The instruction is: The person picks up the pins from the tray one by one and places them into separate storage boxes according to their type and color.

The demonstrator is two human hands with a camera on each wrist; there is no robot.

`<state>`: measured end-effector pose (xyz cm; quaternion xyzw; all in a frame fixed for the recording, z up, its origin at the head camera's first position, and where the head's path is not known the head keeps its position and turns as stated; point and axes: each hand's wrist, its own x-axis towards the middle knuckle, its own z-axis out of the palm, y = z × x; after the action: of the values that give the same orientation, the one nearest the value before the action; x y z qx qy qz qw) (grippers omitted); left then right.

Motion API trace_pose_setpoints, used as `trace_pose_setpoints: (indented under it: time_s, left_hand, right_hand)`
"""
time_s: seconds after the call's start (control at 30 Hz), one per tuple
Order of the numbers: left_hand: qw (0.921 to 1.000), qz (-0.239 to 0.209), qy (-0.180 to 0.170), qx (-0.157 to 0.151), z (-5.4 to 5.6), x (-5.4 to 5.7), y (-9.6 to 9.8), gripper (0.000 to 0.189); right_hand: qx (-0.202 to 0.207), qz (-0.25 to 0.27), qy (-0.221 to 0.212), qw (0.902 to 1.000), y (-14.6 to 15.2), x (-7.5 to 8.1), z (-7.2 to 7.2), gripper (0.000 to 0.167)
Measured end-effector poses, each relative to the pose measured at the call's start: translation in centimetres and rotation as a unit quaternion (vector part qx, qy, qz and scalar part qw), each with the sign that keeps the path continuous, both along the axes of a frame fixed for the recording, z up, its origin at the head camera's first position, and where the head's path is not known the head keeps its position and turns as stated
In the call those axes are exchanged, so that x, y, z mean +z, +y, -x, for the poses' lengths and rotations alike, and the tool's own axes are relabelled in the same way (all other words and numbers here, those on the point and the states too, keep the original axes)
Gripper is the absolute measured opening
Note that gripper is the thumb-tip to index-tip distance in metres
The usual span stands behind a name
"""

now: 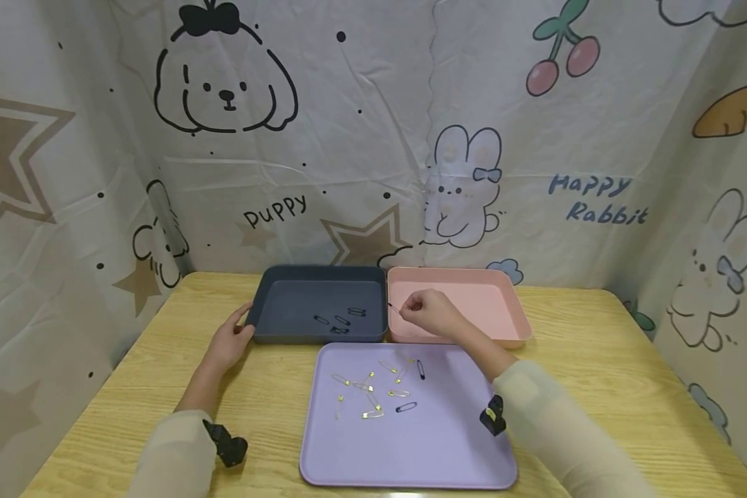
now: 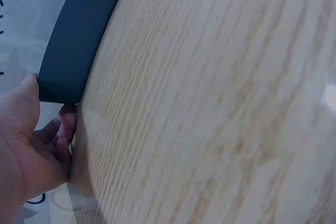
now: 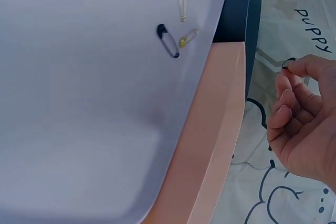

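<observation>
Between thumb and fingertip, my right hand [image 1: 432, 312] pinches a black safety pin [image 3: 288, 63], held over the pink tray [image 1: 504, 304] near its left wall. My left hand [image 1: 227, 344] holds the near left corner of the dark blue tray [image 1: 292, 304], thumb at the rim and fingers curled low by the table in the left wrist view. Several black safety pins [image 1: 342, 320] lie inside that dark tray. On the lilac tray [image 1: 436, 449] are several gold safety pins [image 1: 373, 401] and two black ones, one a black safety pin [image 1: 406, 407] toward the middle.
The dark and pink trays stand side by side at the back of the wooden table [image 1: 573, 387], with the lilac tray in front. A printed curtain [image 1: 348, 152] hangs right behind them and along both sides.
</observation>
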<state>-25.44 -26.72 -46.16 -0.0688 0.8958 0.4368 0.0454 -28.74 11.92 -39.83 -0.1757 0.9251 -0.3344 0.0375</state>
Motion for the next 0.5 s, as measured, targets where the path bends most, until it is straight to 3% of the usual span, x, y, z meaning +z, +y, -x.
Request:
trace_pose_setpoints:
  time_s: [0.13, 0.3, 0.5]
  left_hand:
    - [1.0, 0.001, 0.0, 0.002, 0.0, 0.0, -0.1, 0.055]
    - [1.0, -0.001, 0.001, 0.0, -0.1, 0.1, -0.1, 0.056]
    - [1.0, -0.003, 0.001, 0.0, 0.0, -0.1, 0.0, 0.056]
  right_hand:
    - [-0.008, 0.007, -0.017, 0.9998, -1.0, -0.1, 1.1, 0.014]
    - [-0.001, 0.033, -0.002, 0.9995, -1.9, -0.5, 2.5, 0.016]
    - [-0.001, 0.062, 0.011, 0.998, -2.6, -0.9, 4.0, 0.032]
